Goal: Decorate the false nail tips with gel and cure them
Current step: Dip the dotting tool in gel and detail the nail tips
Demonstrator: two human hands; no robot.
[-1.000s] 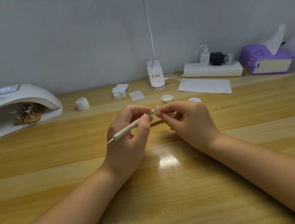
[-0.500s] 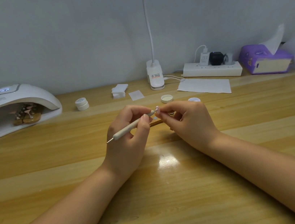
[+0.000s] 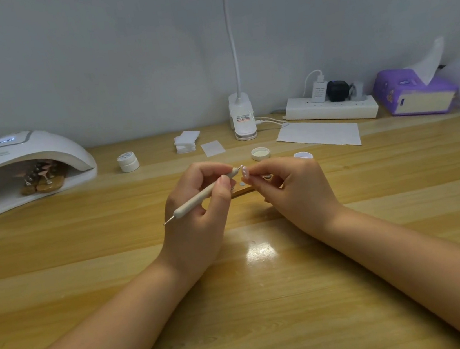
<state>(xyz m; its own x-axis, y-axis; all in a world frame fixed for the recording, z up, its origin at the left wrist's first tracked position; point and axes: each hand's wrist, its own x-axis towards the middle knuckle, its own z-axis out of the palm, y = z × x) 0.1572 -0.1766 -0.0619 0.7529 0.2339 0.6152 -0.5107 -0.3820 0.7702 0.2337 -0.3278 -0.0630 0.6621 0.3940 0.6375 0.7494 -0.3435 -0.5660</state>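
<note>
Ideally the left hand (image 3: 195,208) pinching the dotting tool (image 3: 205,194) braces against the right hand (image 3: 293,192), which pinches the nail tip (image 3: 245,172) between them, above the desk (image 3: 270,301), dabbing lightly.

Curing lamp (image 3: 23,162) far left; power strip (image 3: 331,108) back right.

— The left hand (image 3: 195,208)?
— Fingers curled, thumb pressed in a pinch, forearm low and angled inward.
— The right hand (image 3: 292,186)?
— Fingertips bunched, pinching (wrist bent), nearly meeting the left.
</note>
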